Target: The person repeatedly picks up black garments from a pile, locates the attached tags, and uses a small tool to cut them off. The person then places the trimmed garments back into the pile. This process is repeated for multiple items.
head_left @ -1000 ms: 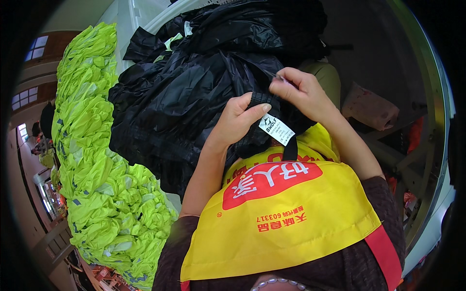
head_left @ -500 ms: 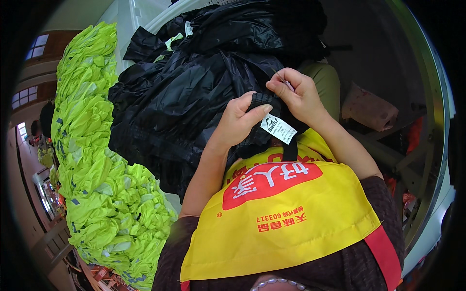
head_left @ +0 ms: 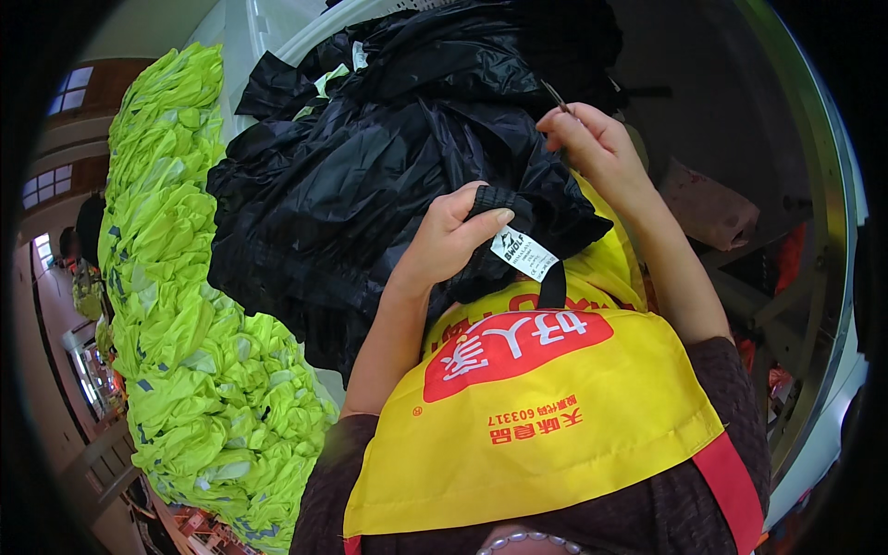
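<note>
At the edge of a black garment (head_left: 370, 203), the left hand (head_left: 449, 236) pinches a ribbed band (head_left: 498, 198) beside a white label (head_left: 524, 254); the right hand's (head_left: 603, 153) curled fingers grip a slim tool (head_left: 556, 96). Beyond: a yellow apron (head_left: 555, 453), heaped lime-green clothing (head_left: 199, 324).

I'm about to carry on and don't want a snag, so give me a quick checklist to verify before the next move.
1. Left hand gripping the black garment by its gathered edge: ok.
2. White label uncovered: ok, most of its printed side shows.
3. Right hand away from the gathered edge: ok, a gap shows.
4. Slim dark tool held in the right hand: ok.
5. Tool tip off the cloth: cannot tell, it shows against black fabric.
6. Lime-yellow pile away from both hands: ok.
</note>
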Demonstrator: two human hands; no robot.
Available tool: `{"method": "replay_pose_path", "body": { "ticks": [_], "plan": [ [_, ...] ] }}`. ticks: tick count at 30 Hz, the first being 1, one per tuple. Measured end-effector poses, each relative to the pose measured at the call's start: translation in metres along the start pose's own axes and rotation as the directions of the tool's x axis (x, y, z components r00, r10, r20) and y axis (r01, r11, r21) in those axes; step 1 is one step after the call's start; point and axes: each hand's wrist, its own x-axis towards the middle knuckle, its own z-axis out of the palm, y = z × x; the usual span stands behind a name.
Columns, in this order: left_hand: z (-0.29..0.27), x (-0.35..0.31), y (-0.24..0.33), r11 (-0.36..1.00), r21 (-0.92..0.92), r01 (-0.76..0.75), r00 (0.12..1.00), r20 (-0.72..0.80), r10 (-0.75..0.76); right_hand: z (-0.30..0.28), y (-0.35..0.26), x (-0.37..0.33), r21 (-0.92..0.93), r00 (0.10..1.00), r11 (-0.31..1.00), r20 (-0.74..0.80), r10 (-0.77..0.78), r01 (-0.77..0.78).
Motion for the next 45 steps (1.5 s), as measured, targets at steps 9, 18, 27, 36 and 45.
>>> {"method": "replay_pose_path", "body": {
  "ticks": [9, 18, 27, 36, 45],
  "plan": [
    [0.005, -0.003, 0.006, 0.998, -0.026, -0.058, 0.998, -0.021, 0.058, -0.007, -0.002, -0.026, -0.424, 0.903, 0.854, 0.415, -0.111, 0.300],
    [0.003, -0.002, 0.008, 0.985, 0.130, -0.110, 0.994, 0.016, 0.109, 0.004, -0.005, -0.022, -0.398, 0.864, 0.833, 0.474, -0.172, 0.384],
    [0.004, -0.004, 0.010, 0.980, 0.144, -0.135, 0.991, 0.038, 0.131, 0.007, -0.002, -0.022, -0.427, 0.891, 0.837, 0.429, -0.145, 0.342],
    [0.002, -0.004, 0.005, 0.985, 0.105, -0.139, 0.989, 0.060, 0.133, 0.004, -0.004, -0.023, -0.394, 0.878, 0.861, 0.465, -0.114, 0.321],
    [0.005, -0.004, 0.009, 0.961, 0.189, -0.201, 0.978, 0.096, 0.185, 0.008, -0.006, -0.019, -0.426, 0.844, 0.825, 0.526, -0.108, 0.371]
  ]
}}
